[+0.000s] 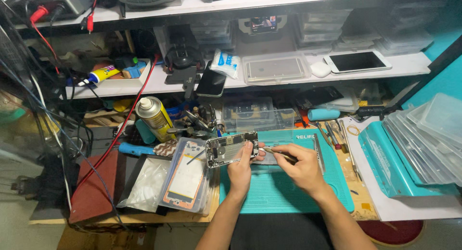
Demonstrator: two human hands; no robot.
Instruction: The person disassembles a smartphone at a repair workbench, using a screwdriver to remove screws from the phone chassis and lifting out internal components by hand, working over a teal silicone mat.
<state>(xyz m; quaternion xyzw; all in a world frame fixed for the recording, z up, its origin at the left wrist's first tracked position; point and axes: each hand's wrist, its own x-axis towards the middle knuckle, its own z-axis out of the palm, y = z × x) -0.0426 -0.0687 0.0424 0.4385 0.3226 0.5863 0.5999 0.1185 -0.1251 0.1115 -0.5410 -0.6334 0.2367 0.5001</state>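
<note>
My left hand [242, 169] holds an opened phone body [231, 149] tilted up above the teal work mat [284, 192], its circuit side facing me. My right hand [301, 166] grips thin metal tweezers [278, 154] whose tip points left toward the phone's right edge, close to my left thumb. Both forearms come up from the bottom of the view.
Clear bags with a phone screen [187, 178] lie left of the mat. A yellow spray can [155, 118], a blue-handled tool [137, 149] and red cables are further left. Stacked clear trays [428, 139] sit right. Shelves behind hold a white tablet [357, 61], phones and boxes.
</note>
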